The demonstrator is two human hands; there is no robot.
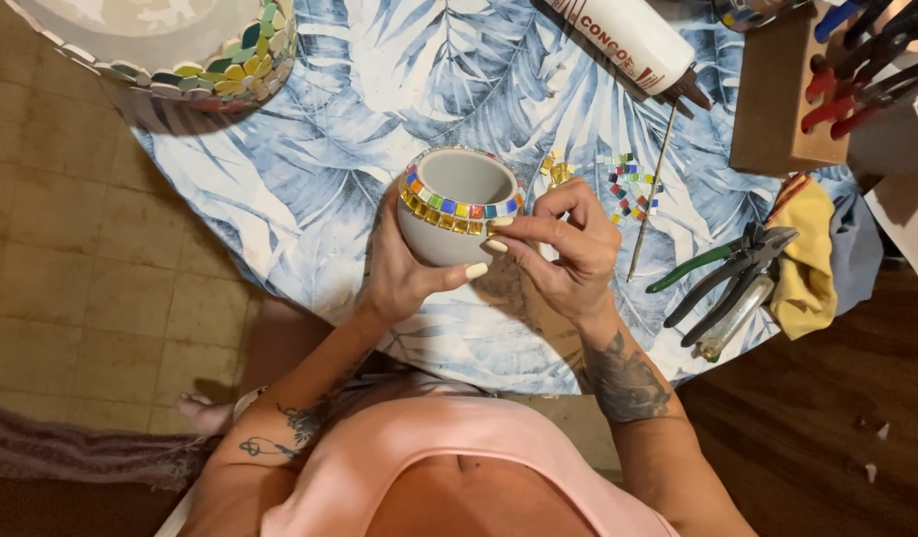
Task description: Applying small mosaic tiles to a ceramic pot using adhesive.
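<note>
- Two hands meet at a small grey bowl [457, 204] held above the leaf-print tablecloth [320, 179].
- Left hand [404, 264] cups the bowl's side, thumb across it.
- Right hand [568, 244] pinches at the rim's coloured tile band [449, 211].
- Loose tiles [628, 189], a thin stick [653, 189] and pliers [727, 273] lie to the right.

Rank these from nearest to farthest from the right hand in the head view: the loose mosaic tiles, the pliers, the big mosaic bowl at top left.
1. Loose mosaic tiles: on the cloth just beyond the right hand, nearest.
2. Pliers: farther right, beside the yellow rag.
3. Big mosaic bowl: top left corner, across the table, farthest.
</note>
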